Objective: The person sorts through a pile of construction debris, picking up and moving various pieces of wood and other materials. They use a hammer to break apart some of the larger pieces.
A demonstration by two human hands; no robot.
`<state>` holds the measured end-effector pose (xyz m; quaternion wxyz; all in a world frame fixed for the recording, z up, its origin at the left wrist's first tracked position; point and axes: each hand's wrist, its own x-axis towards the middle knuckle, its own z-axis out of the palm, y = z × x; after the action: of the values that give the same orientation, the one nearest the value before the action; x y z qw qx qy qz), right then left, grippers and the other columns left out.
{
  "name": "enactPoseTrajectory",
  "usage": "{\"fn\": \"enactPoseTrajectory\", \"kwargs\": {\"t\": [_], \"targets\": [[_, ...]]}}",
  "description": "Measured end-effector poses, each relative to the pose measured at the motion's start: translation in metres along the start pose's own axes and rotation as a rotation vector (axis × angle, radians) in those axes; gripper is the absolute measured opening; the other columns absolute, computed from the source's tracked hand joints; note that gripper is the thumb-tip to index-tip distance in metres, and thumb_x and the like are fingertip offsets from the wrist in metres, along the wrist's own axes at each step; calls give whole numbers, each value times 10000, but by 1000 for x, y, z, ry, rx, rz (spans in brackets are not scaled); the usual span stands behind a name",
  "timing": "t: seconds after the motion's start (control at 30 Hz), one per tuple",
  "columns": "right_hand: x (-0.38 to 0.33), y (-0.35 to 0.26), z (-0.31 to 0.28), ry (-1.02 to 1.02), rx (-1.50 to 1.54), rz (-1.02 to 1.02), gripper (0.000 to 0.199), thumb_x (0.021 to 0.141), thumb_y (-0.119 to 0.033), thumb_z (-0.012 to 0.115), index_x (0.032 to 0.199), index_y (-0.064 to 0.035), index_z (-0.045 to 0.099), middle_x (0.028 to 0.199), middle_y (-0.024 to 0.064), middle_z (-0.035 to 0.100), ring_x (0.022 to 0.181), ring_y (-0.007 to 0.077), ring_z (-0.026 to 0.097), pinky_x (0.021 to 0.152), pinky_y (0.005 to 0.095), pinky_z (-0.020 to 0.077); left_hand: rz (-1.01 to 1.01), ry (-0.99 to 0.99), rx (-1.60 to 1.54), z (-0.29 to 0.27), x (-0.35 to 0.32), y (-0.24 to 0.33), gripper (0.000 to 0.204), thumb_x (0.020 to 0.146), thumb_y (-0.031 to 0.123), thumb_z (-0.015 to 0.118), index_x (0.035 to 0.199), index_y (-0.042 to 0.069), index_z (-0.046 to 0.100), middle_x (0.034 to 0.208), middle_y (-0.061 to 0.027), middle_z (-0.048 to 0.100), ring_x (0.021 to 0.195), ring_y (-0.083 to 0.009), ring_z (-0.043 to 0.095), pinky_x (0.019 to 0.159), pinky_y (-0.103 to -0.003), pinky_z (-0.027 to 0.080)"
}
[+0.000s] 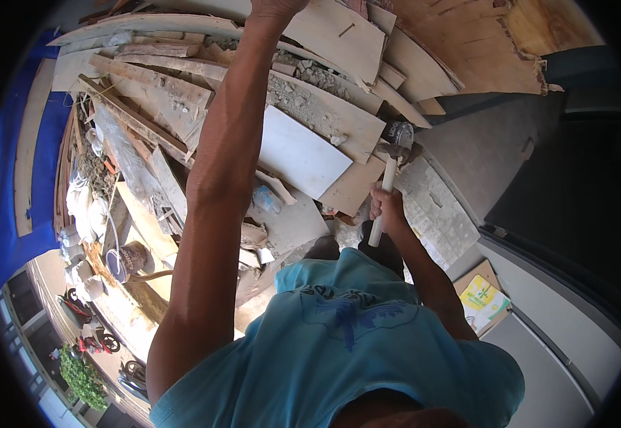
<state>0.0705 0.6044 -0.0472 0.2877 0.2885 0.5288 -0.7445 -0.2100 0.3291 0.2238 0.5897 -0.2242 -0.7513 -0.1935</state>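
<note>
My right hand (389, 208) is closed around the pale handle of a hammer (389, 173). The dark hammer head is at the far end, just in front of a clear plastic tub (400, 133). My left arm stretches far forward across the debris. Only the wrist and part of my left hand (276, 7) show at the top edge, beside a pale board (342, 36) with a nail lying on it or stuck in it. The left fingers are out of the picture, so their hold is hidden.
Broken boards, wood strips and rubble fill the ground ahead, with a white panel (299, 152) among them. A torn plywood sheet (460, 43) stands at the far right. To the left are a dirty bucket (126, 261), plastic sheeting (121, 153) and a blue tarp (11, 192).
</note>
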Motion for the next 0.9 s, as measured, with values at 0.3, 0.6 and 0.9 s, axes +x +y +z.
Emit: {"fn": "enactPoseTrajectory", "kwargs": {"t": [0.3,0.6,0.9], "targets": [[70,-19,-24,-19,751,26,160,894,-179,549,1021,-84,567,654,-70,411,552,69,401,547,254,373,-90,-61,-21,-19,-12,5,458,1014,270,251,878,38,622,567,-103,467,549,-310,475,611,-404,382],[41,-10,-16,-133,-375,6,202,788,-153,608,926,-27,532,635,11,485,484,129,489,427,317,400,-122,-70,-18,-30,-21,8,529,1029,372,226,929,50,633,503,-11,398,443,-138,377,463,-296,311],[96,-34,40,-327,-1262,-664,454,695,-179,651,1055,60,512,847,287,637,815,448,640,738,479,507,-22,-81,43,-16,-11,-1,443,1020,268,236,882,67,606,514,-48,426,474,-237,459,552,-357,378]]}}
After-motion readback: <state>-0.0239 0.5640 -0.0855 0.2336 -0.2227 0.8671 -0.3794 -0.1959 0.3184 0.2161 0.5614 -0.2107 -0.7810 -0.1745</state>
